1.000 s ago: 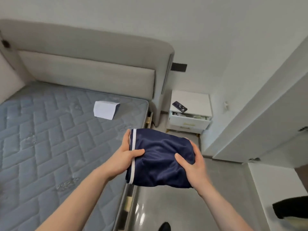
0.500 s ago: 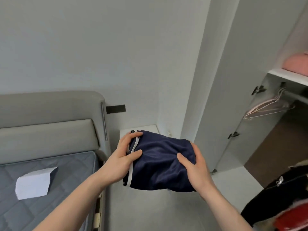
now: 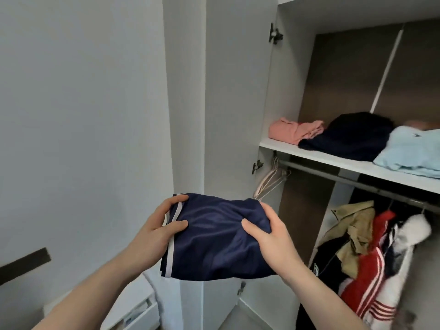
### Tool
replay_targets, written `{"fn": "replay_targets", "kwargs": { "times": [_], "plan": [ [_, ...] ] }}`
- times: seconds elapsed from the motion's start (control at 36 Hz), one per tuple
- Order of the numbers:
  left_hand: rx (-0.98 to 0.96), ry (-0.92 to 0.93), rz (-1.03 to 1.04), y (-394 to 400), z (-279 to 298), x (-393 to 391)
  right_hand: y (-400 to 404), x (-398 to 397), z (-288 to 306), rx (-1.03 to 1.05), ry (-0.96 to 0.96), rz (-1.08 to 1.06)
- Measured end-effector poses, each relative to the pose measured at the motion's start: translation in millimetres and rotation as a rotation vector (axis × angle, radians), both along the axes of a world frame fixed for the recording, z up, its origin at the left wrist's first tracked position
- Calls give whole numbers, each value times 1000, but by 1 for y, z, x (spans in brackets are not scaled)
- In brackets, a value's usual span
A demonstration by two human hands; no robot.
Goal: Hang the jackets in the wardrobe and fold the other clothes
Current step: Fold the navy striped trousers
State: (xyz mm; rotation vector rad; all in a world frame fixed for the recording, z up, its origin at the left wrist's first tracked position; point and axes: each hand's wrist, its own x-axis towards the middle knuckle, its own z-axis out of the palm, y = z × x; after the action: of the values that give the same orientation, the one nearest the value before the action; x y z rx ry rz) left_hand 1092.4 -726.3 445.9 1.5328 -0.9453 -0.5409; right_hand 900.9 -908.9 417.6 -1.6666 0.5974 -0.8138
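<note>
A folded navy garment with a white stripe [image 3: 214,239] is held flat in front of me, in front of the open wardrobe. My left hand [image 3: 159,227] grips its left edge by the stripe, thumb on top. My right hand [image 3: 269,236] grips its right edge, thumb on the cloth. The white wardrobe shelf [image 3: 309,156] carries a folded pink garment [image 3: 292,129], a dark navy one [image 3: 347,136] and a light blue one [image 3: 414,151]. Below the shelf, jackets [image 3: 371,256] in khaki, red, black and white hang on the rail [image 3: 333,173].
The wardrobe's white door [image 3: 238,103] stands open to the left of the shelf. Several bare hangers [image 3: 271,182] hang at the rail's left end. A white nightstand [image 3: 133,306] with an open drawer is at lower left, against the grey wall.
My view has swung right and up from the bed and nightstand to the open wardrobe. Both hands keep the same hold on the navy garment and carry it toward the wardrobe.
</note>
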Motion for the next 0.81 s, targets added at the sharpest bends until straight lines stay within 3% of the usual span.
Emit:
{"fn": "replay_targets", "kwargs": {
  "times": [0.39,0.81],
  "plan": [
    [48,-13,-370,-195,67,-1,-114,-52,60,-134,-12,-443],
    [-17,19,-455,-399,114,-19,-295,-73,106,-181,-15,-539]
  ]
}}
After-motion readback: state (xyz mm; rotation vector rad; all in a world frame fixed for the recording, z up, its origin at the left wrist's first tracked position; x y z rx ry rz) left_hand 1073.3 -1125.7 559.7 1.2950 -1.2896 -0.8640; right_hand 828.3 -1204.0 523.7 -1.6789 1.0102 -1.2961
